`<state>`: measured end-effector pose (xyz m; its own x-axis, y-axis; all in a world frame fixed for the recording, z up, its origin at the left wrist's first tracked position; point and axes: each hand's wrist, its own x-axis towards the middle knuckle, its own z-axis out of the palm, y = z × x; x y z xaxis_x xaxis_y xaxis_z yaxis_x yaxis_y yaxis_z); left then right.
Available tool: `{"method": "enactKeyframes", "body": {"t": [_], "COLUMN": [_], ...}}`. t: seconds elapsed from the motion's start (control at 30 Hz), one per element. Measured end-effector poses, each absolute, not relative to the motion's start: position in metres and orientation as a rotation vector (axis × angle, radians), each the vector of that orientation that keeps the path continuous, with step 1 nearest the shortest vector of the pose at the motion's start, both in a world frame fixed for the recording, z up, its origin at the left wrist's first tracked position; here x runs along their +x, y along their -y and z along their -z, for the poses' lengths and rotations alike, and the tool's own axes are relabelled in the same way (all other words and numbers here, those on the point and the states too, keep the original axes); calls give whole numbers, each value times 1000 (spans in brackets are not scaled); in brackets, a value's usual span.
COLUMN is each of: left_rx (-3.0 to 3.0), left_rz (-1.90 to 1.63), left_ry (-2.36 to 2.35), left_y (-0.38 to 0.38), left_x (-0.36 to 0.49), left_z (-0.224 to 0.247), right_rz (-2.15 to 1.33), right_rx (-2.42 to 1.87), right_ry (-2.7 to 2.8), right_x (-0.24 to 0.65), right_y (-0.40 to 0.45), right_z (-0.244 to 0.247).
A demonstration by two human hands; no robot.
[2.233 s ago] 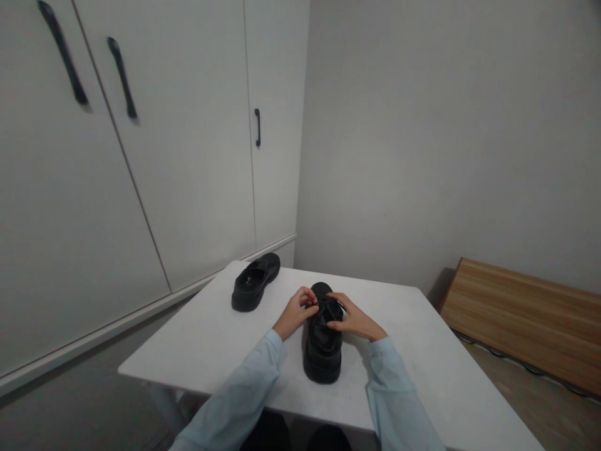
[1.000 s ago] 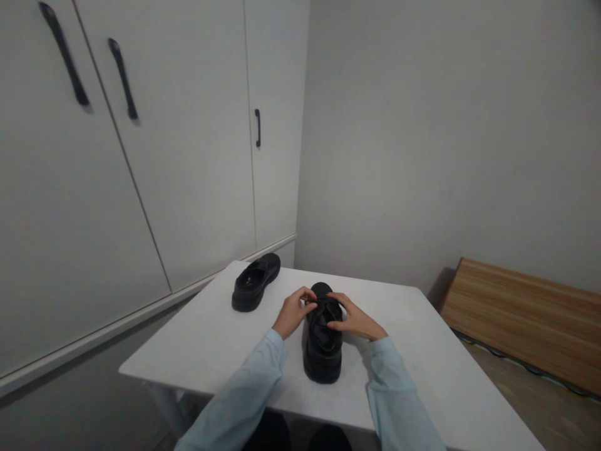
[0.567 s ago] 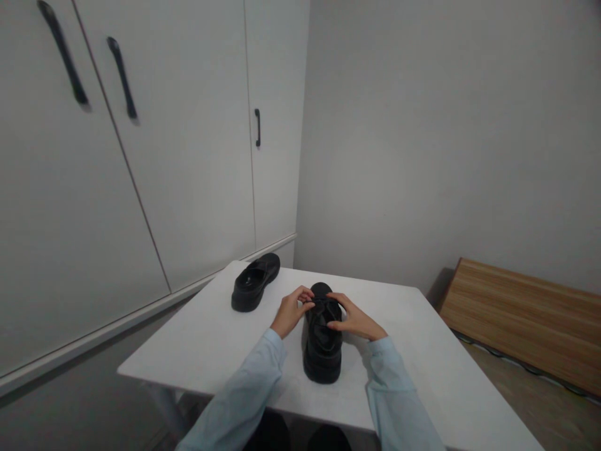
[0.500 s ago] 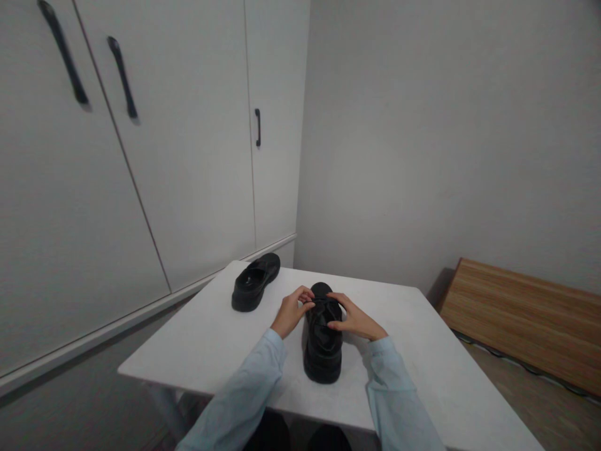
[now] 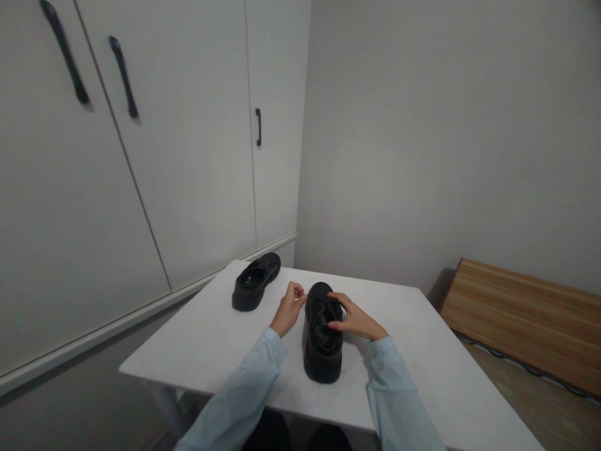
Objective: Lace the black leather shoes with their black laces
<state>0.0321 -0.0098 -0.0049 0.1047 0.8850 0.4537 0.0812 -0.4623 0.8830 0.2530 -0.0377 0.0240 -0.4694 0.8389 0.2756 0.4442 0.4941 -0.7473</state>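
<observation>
A black shoe (image 5: 322, 360) stands on the white table in front of me, heel toward me and toe pointing away. My right hand (image 5: 353, 318) curves around its right side, with the thumb near the opening and the fingers on the upper by the toe. Just left of the toe is my left hand (image 5: 291, 307), its fingertips pinched together close to the shoe's edge. Whatever it pinches is too small to make out. Farther left, a second black shoe (image 5: 248, 294) rests upright with its toe angled away to the right.
The white table (image 5: 404, 376) carries both shoes. Behind it on the left are white cabinet doors (image 5: 197, 156) with dark handles, and a grey wall (image 5: 422, 156) rises at the back. A wooden panel (image 5: 521, 319) leans at the right.
My left hand has drawn back to the left from the top of the near shoe, fingers still pinched. My right hand and both shoes have stayed in place.
</observation>
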Motion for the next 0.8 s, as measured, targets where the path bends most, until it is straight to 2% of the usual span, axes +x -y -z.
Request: {"method": "enactKeyframes", "body": {"t": [0.47,0.8], "left_rx": [1046,1308], "left_rz": [-1392,-1406], "left_ry": [-583,-747], "left_y": [26,19], "left_x": [39,35], "left_z": [-14,-12], "right_rz": [-771,-791], "right_rx": [-1045,-1042], "right_ry": [2108,2086], "right_x": [254,254], "right_y": [34,36], "right_z": [-19,-20]}}
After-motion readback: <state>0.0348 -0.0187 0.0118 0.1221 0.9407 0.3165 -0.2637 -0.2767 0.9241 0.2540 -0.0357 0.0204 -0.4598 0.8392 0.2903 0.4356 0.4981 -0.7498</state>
